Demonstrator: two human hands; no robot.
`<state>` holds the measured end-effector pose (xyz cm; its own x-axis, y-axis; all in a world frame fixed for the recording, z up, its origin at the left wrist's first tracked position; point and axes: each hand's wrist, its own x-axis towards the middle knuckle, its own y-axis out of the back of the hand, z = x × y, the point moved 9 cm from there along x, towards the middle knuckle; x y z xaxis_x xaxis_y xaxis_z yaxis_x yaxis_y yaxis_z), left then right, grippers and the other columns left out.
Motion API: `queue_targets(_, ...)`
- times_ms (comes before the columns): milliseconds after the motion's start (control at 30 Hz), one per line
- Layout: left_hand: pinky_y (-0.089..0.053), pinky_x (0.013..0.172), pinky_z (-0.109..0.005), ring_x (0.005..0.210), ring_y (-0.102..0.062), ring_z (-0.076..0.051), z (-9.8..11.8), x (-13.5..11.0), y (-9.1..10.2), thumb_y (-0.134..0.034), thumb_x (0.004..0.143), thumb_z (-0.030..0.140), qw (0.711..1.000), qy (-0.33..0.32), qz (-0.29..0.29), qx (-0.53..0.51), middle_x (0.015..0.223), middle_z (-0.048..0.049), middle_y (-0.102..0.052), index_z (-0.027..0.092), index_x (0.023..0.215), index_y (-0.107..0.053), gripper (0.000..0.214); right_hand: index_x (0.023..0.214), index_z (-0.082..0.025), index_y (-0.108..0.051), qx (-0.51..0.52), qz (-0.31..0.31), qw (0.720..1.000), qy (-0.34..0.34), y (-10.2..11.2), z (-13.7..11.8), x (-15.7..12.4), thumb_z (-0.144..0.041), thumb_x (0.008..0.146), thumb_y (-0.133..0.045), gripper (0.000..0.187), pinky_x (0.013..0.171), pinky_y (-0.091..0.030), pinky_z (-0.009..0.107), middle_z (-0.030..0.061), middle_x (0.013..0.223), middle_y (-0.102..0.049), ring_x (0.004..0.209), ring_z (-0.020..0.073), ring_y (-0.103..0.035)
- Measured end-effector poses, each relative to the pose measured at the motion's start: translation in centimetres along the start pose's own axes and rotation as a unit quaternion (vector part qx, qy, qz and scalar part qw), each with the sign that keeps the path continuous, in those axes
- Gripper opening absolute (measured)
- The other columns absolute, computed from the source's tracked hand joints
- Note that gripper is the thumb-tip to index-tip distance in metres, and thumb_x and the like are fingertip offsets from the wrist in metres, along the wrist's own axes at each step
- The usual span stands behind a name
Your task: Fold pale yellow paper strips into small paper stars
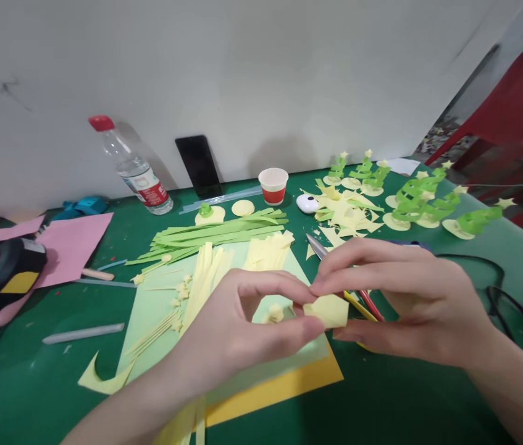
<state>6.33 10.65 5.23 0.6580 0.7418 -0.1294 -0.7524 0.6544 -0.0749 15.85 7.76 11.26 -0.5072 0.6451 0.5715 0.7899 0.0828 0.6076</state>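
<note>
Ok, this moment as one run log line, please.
left hand: pinching pale yellow paper; right hand: at its edge; behind: green strips, paper cup

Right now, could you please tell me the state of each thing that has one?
Yellow paper: held up
Left hand: pinching yellow paper
Right hand: fingers curved, grip unclear
Bottle: capped, standing
Phone: leaning, screen dark
Cup: upright
Scissors: partly hidden, opening unclear
Green strips: loosely bunched
</note>
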Motion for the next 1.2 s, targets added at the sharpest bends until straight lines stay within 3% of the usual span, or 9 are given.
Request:
queue_targets(600, -0.044, 0.070, -0.026, 0.067, -0.054, -0.013, -0.4, 0.2, 0.0, -0.071, 0.070, 0.017, 1.000, 0.024, 0.008, 0.002, 0.065, 0.0028, -0.061, 0.021, 0.069, -0.070, 0.005, 0.102, -0.013, -0.063, 0.067, -0.004, 0.998, 0.003, -0.3, 0.0, -0.3, -0.012, 0.085, -0.062, 0.017, 0.076, -0.046, 0.011, 0.0019, 0.093, -0.062, 0.084, 0.0054, -0.056)
queue_targets(867, -0.045, 0.068, -0.025, 0.069, -0.056, -0.014, -0.8, 0.5, 0.1, -0.072, 0.068, 0.018, 0.999, 0.051, 0.011, 0.009, 0.067, 0.0027, -0.064, 0.021, 0.068, -0.069, 0.004, 0.102, -0.014, -0.063, 0.061, -0.010, 0.998, 0.004, -0.6, 0.0, -0.2, -0.008, 0.087, -0.056, 0.017, 0.072, -0.047, 0.015, 0.0028, 0.092, -0.061, 0.083, 0.0071, -0.055)
queue_targets(1200, -0.045, 0.070, -0.023, 0.074, -0.058, -0.015, -0.1, 0.5, 0.3, -0.075, 0.069, 0.023, 1.000, 0.004, 0.024, 0.006, 0.070, 0.0035, -0.066, 0.024, 0.073, -0.073, 0.005, 0.091, -0.020, -0.060, 0.070, 0.066, 0.994, -0.042, 0.3, 0.8, -0.5, -0.011, 0.079, -0.068, 0.018, 0.066, -0.052, 0.021, 0.0009, 0.087, -0.062, 0.072, 0.0103, -0.059)
